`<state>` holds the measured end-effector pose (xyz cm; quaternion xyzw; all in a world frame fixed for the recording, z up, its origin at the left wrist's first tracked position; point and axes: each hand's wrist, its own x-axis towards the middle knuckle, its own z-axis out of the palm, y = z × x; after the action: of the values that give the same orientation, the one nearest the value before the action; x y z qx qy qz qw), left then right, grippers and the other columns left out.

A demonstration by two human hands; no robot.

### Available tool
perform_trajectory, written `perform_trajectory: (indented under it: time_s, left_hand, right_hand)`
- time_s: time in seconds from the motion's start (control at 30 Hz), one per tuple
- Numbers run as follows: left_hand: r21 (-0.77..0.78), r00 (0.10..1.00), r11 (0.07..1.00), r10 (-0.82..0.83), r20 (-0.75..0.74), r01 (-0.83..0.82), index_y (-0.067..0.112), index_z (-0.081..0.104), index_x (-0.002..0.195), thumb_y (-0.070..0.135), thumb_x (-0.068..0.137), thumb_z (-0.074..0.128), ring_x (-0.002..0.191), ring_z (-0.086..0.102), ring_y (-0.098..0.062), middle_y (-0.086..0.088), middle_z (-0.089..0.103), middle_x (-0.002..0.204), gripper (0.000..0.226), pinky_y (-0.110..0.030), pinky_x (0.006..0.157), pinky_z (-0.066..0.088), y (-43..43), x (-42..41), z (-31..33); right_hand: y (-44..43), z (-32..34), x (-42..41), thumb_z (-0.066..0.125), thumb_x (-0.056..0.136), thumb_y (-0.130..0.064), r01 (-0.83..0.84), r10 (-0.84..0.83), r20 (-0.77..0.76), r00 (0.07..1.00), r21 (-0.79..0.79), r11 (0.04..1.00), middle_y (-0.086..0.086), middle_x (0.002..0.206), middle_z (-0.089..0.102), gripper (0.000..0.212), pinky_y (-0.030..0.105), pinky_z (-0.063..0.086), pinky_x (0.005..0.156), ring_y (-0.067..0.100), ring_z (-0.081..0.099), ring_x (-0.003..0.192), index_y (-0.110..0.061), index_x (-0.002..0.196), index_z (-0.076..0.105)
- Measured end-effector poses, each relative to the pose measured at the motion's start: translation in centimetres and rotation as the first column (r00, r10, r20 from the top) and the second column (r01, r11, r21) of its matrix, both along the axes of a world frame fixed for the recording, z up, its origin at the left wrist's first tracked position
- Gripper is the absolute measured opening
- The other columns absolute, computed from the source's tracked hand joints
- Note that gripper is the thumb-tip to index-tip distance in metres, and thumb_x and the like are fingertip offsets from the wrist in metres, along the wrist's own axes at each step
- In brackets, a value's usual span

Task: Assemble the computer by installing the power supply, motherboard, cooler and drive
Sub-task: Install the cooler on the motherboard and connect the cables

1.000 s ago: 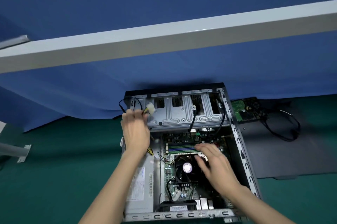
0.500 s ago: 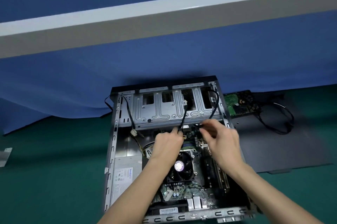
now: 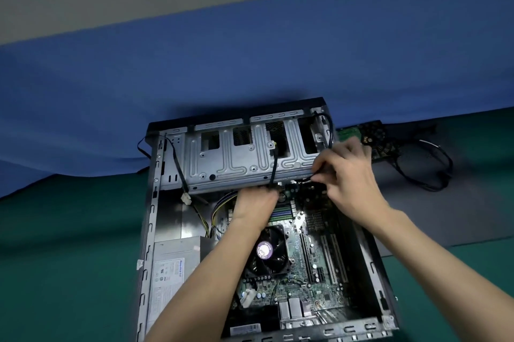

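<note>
case [image 3: 150, 230]: open, flat on the green surface [image 3: 69, 258].
fitted: power supply [image 3: 172, 269] near-left corner, motherboard [image 3: 319, 266] on the floor of the case, cooler [image 3: 268, 254] on top of it.
drive [image 3: 374, 134]: not in yet. Lies outside, just beyond the far-right corner of the case, board side up.
right hand [image 3: 347, 174]: pinching a black cable [image 3: 331, 130] at the right end of the drive cage [image 3: 244, 161].
left hand [image 3: 254, 204]: reaching under the near edge of the cage. Fingers hidden, can't tell if it holds anything.
step: looks like cable routing at the cage ahead of the drive.
cable handling: thin, limp, likely springs back. Grip the plug body, not the wire.
drive handling: probably dense and rigid, with an exposed, fragile board. Take it by the long side edges, fingers off the board.
risk: sharp cage edges and tight clearance, so the cable may snag.
</note>
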<state>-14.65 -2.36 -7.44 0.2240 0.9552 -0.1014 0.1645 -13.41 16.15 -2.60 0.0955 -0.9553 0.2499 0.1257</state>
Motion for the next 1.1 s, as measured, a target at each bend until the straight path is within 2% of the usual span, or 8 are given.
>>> perform_trajectory:
  time_s: [0.1, 0.17, 0.23, 0.4, 0.5, 0.6, 0.8, 1.1]
  left_hand:
    - [-0.011, 0.999, 1.0, 0.019, 0.033, -0.019, 0.01, 0.046, 0.131, -0.003, 0.089, 0.05, 0.113, 0.056, -0.031, -0.013, 0.06, 0.121, 0.045, -0.039, 0.09, 0.044, 0.0, -1.0, -0.7]
    - [-0.025, 0.995, 0.997, 0.069, 0.066, -0.068, 0.013, 0.033, 0.144, 0.002, 0.094, 0.044, 0.129, 0.041, -0.036, -0.018, 0.044, 0.14, 0.053, -0.043, 0.105, 0.034, 0.3, -1.5, -0.7]
    - [-0.006, 0.985, 0.991, 0.133, 0.109, -0.133, 0.015, 0.024, 0.149, 0.007, 0.097, 0.042, 0.138, 0.027, -0.037, -0.016, 0.026, 0.152, 0.056, -0.043, 0.112, 0.025, 0.8, -1.9, -0.5]
    - [0.117, 0.898, 0.918, 0.334, 0.287, -0.379, 0.013, 0.035, 0.144, 0.015, 0.101, 0.035, 0.135, 0.033, -0.031, -0.011, 0.031, 0.151, 0.043, -0.034, 0.109, 0.027, 1.2, -2.8, -0.7]
    - [0.174, 0.869, 0.879, 0.376, 0.321, -0.444, 0.014, 0.035, 0.144, 0.018, 0.101, 0.035, 0.134, 0.035, -0.028, -0.008, 0.032, 0.151, 0.043, -0.032, 0.107, 0.028, 1.3, -3.0, -0.7]
    - [0.162, 0.879, 0.899, 0.338, 0.335, -0.407, 0.013, 0.038, 0.141, 0.019, 0.102, 0.036, 0.132, 0.037, -0.029, -0.01, 0.036, 0.149, 0.04, -0.034, 0.107, 0.029, 1.6, -3.1, -0.4]
    - [0.004, 0.88, 0.95, 0.288, 0.378, -0.313, 0.012, 0.037, 0.142, 0.024, 0.104, 0.031, 0.139, 0.029, -0.029, -0.008, 0.029, 0.154, 0.04, -0.034, 0.114, 0.02, 1.6, -3.5, -0.7]
    - [-0.021, 0.897, 0.97, 0.232, 0.377, -0.242, 0.011, 0.039, 0.142, 0.027, 0.104, 0.033, 0.139, 0.029, -0.029, -0.008, 0.032, 0.152, 0.042, -0.034, 0.114, 0.019, 1.3, -3.6, -1.0]
  right_hand:
    - [0.4, -0.7, 0.0, 0.085, 0.068, -0.011, 0.021, -0.019, 0.025, 1.0, -0.074, 0.997, 0.003, 0.082, 0.062, 0.023, 0.042, 0.034, 0.076, 0.035, 0.048, 0.093, -0.006, 0.079, 0.065]
    - [0.4, -0.9, 0.0, 0.084, 0.068, -0.009, 0.017, -0.014, 0.027, 1.0, -0.096, 0.995, 0.004, 0.082, 0.061, 0.023, 0.047, 0.04, 0.077, 0.036, 0.047, 0.092, -0.005, 0.079, 0.065]
    - [0.4, -0.8, 0.0, 0.084, 0.067, -0.007, 0.009, -0.005, 0.031, 1.0, -0.11, 0.994, 0.004, 0.081, 0.06, 0.023, 0.051, 0.042, 0.077, 0.036, 0.047, 0.091, -0.004, 0.079, 0.064]
    - [0.5, -0.8, 0.0, 0.082, 0.069, -0.004, -0.001, 0.005, 0.033, 0.999, -0.13, 0.991, 0.003, 0.081, 0.058, 0.022, 0.054, 0.044, 0.077, 0.034, 0.046, 0.092, -0.003, 0.079, 0.063]
    - [0.4, -0.8, 0.1, 0.082, 0.068, -0.003, -0.008, 0.012, 0.029, 1.0, -0.126, 0.992, 0.005, 0.081, 0.059, 0.023, 0.053, 0.045, 0.077, 0.035, 0.047, 0.091, -0.003, 0.079, 0.062]
    - [0.4, -0.8, 0.0, 0.082, 0.068, -0.001, -0.004, 0.007, 0.03, 1.0, -0.11, 0.994, 0.008, 0.082, 0.059, 0.023, 0.053, 0.045, 0.077, 0.035, 0.046, 0.09, -0.001, 0.079, 0.062]
    - [0.6, -1.0, -0.1, 0.079, 0.069, 0.0, 0.003, 0.002, 0.047, 0.999, -0.09, 0.996, 0.01, 0.085, 0.06, 0.02, 0.054, 0.044, 0.079, 0.037, 0.047, 0.092, 0.001, 0.082, 0.063]
    - [0.6, -1.0, -0.1, 0.079, 0.069, 0.002, -0.013, 0.017, 0.045, 0.999, -0.097, 0.995, 0.009, 0.084, 0.06, 0.02, 0.048, 0.044, 0.08, 0.035, 0.046, 0.092, 0.0, 0.08, 0.062]
